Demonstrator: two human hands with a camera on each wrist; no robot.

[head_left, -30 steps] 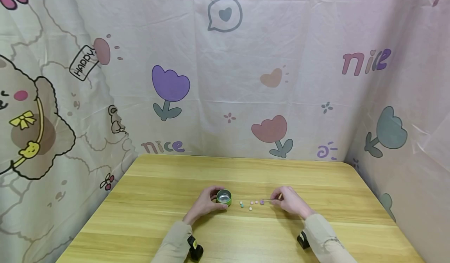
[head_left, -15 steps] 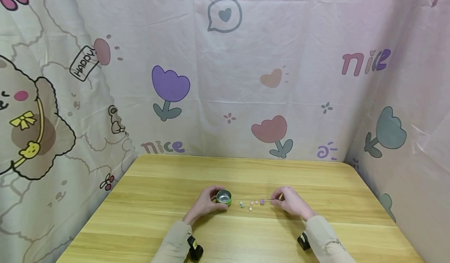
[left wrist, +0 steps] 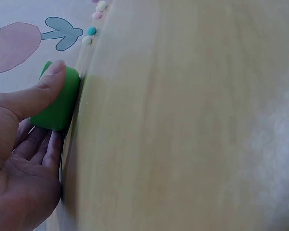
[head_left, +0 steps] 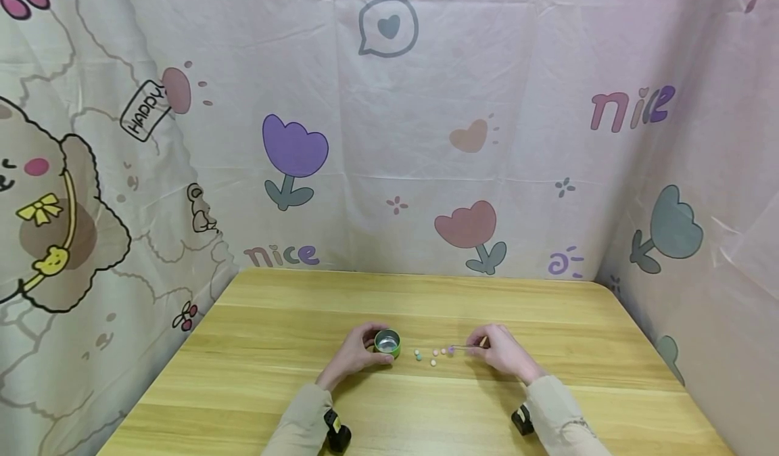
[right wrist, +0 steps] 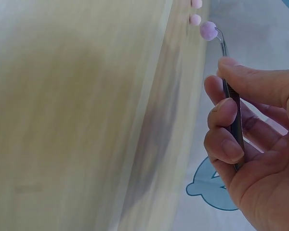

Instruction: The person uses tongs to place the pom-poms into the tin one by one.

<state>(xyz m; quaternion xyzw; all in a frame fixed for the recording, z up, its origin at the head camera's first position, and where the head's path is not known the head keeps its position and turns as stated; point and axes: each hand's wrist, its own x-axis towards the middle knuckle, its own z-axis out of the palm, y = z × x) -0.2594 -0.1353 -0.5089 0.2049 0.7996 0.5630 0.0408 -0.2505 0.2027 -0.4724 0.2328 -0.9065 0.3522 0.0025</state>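
A small green tin [head_left: 387, 342] with a shiny inside stands open on the wooden table [head_left: 414, 402]. My left hand [head_left: 358, 351] grips it, thumb on its green wall [left wrist: 58, 98]. My right hand [head_left: 500, 351] pinches thin metal tweezers [right wrist: 229, 91], whose tips hold a purple bead [right wrist: 208, 30] a little above the table. That purple bead [head_left: 451, 350] sits at the right end of a short row of small pastel beads [head_left: 433, 356] lying between the tin and my right hand.
Pink beads [right wrist: 195, 19] and a teal bead [left wrist: 91, 31] lie loose on the table. A printed cloth backdrop [head_left: 389, 124] closes off the back and both sides. Wrist cameras [head_left: 337, 432] sit on both sleeves.
The purple bead in the tweezers has shifted slightly left, toward the tin. My left hand and the tin have stayed still.
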